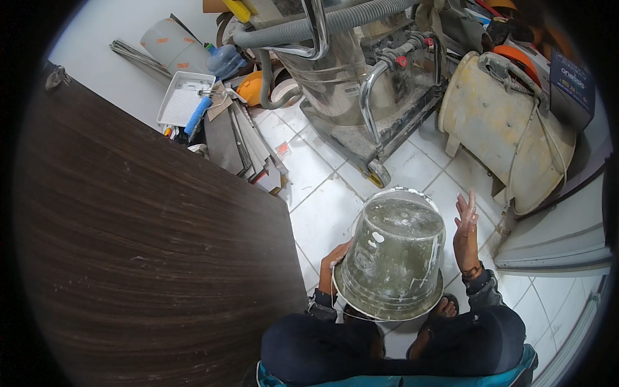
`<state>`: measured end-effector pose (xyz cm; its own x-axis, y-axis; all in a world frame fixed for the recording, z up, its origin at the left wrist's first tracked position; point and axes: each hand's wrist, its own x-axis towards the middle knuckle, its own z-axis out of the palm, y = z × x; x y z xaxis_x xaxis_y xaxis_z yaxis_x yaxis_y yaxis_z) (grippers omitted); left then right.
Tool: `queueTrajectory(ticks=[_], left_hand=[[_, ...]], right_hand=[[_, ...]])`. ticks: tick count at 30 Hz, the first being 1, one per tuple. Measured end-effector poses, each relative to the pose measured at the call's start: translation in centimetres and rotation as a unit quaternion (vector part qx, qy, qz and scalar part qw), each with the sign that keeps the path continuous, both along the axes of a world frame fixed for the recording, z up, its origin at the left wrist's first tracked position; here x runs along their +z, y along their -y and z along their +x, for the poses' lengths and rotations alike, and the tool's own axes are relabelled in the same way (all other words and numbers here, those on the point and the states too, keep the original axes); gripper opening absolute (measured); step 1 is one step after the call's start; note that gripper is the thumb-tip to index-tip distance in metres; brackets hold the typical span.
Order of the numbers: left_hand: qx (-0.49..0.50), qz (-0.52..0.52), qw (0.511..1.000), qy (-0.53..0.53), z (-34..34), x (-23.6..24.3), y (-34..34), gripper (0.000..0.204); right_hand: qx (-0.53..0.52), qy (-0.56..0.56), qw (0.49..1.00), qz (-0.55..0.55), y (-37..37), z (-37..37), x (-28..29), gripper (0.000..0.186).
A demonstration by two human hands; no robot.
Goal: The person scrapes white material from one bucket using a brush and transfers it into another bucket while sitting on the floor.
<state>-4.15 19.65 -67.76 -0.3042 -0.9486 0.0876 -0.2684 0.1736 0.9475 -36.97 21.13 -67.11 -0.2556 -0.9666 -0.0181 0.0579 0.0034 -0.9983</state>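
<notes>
Upturned bucket between my hands, over the white tile floor.

My left hand clasps, I think, the paint-spattered bucket by its side near the rim; my right hand hangs just beside it, fingers spread, empty.

We see even, bright indoor light with soft shadows, mild glare on the white floor tiles and steel tank, a dark fisheye rim bending straight edges, slight softness outward, and a sharp centre.
</notes>
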Motion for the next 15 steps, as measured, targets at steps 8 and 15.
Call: queueTrajectory(ticks=[8, 15], left_hand=[[0.008, 0.069, 0.996, -0.056, -0.2, -0.1, 0.0, 0.045], [0.004, 0.109, 0.989, -0.099, -0.4, -1.1, 0.4, 0.045]], right_hand=[[-0.024, -0.024, 0.999, -0.017, 0.2, -0.5, -1.5, 0.097], [0.038, -0.072, 0.997, -0.005, -0.1, 1.2, 1.7, 0.097]])
